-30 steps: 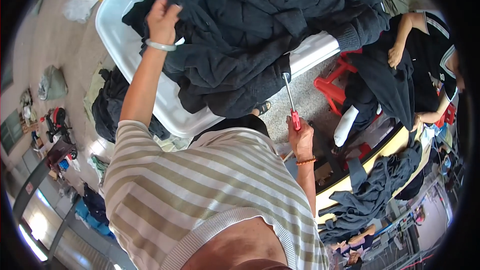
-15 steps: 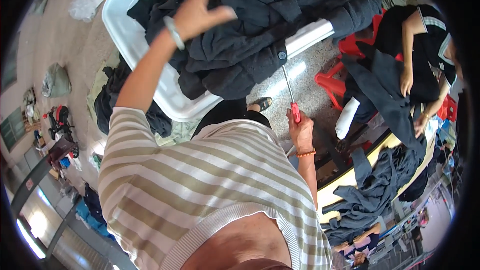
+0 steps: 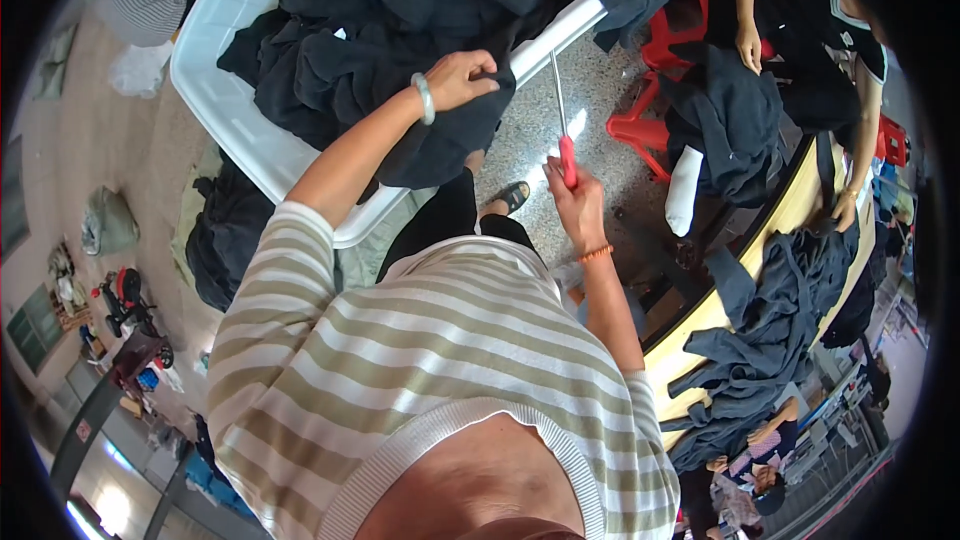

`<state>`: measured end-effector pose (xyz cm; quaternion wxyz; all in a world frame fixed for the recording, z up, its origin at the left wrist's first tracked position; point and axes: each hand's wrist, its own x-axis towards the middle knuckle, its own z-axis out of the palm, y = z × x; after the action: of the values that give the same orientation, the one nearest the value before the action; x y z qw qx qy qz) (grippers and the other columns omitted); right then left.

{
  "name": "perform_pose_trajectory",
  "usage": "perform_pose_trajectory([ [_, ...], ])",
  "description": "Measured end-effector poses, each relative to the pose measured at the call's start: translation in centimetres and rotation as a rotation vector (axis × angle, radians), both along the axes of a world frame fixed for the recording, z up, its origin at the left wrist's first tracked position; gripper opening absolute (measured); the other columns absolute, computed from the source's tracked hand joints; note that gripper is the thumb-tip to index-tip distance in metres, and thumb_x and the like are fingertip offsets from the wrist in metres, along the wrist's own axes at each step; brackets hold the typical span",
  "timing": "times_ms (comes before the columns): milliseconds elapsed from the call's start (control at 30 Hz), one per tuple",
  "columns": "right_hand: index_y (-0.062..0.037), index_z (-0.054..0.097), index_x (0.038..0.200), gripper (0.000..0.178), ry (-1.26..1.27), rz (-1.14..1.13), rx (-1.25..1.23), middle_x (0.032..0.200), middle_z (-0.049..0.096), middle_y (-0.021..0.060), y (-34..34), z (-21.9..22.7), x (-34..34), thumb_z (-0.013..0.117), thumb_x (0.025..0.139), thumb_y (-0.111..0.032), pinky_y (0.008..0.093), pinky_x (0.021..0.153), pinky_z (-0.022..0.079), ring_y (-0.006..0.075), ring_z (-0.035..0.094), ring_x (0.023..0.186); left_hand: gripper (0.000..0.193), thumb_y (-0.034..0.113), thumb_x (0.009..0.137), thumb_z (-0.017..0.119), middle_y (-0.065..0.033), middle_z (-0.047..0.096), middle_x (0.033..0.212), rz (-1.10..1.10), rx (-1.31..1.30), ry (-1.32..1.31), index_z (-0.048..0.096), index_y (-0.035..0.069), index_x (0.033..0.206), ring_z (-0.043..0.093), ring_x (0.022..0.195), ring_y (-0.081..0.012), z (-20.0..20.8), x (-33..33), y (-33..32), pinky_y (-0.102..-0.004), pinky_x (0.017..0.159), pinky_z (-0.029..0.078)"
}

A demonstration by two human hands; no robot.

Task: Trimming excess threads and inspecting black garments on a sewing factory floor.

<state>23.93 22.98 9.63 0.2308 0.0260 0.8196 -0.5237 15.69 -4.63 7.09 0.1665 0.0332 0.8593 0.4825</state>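
Observation:
A large white plastic tub [image 3: 212,105] in front of me is heaped with dark cloth garments [image 3: 390,0]. My left hand [image 3: 458,82], with a pale bangle at its wrist, is closed on a dark garment [image 3: 440,145] that hangs over the tub's near rim. In my right hand [image 3: 580,208] is a screwdriver-like tool [image 3: 568,162] with a red handle and a thin metal shaft. It points away from me, its tip close to the tub's right rim. The tip's exact shape is too small to tell.
On the right, a co-worker [image 3: 800,60] handles dark cloth beside red plastic stools [image 3: 640,125] and a pale-edged table [image 3: 690,340] piled with dark garments. A white roll [image 3: 683,190] stands near the table. More dark cloth [image 3: 228,240] lies left of the tub.
My left hand has come down from above the pile onto the garment at the near rim. The button-like disc by the tool's tip no longer shows. My right hand has moved slightly up and left.

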Motion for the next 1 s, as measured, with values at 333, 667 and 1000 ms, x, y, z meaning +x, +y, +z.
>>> perform_pose_trajectory([
  [333,0.0015,0.060,0.106,0.031,-0.203,0.551,-0.589,0.088,0.056,-0.0029,-5.5,5.0,-1.4,0.063,0.075,0.003,0.0212,0.071,0.044,0.0049,0.050,0.081,0.021,0.002,0.081,0.066,-0.0012,0.048,0.094,0.165,0.654,0.063,0.049,0.003,0.094,0.046,0.085,-0.0068,13.9,13.9,2.9,-0.0200,0.075,0.038],
  [667,0.0034,0.064,0.094,0.024,-0.139,0.282,-0.457,0.089,0.062,0.0024,3.4,13.7,0.5,0.060,0.071,0.004,0.0232,0.075,0.044,0.0085,0.055,0.081,0.022,0.008,0.071,0.067,-0.0159,0.037,0.140,-0.277,0.417,0.067,0.045,0.004,0.073,0.050,0.076,-0.0101,15.6,12.0,4.6,-0.0235,0.066,0.043],
  [1000,0.0053,0.056,0.099,0.039,0.384,-0.267,-0.240,0.096,0.061,0.0173,21.0,19.7,4.9,0.070,0.070,-0.016,0.0462,0.097,0.039,0.0352,0.061,0.098,0.032,0.024,0.068,0.073,-0.0055,0.059,0.083,-0.427,-0.241,0.592,0.056,0.010,0.092,0.061,0.085,-0.0278,19.9,7.1,10.4,-0.0393,0.069,0.047],
])
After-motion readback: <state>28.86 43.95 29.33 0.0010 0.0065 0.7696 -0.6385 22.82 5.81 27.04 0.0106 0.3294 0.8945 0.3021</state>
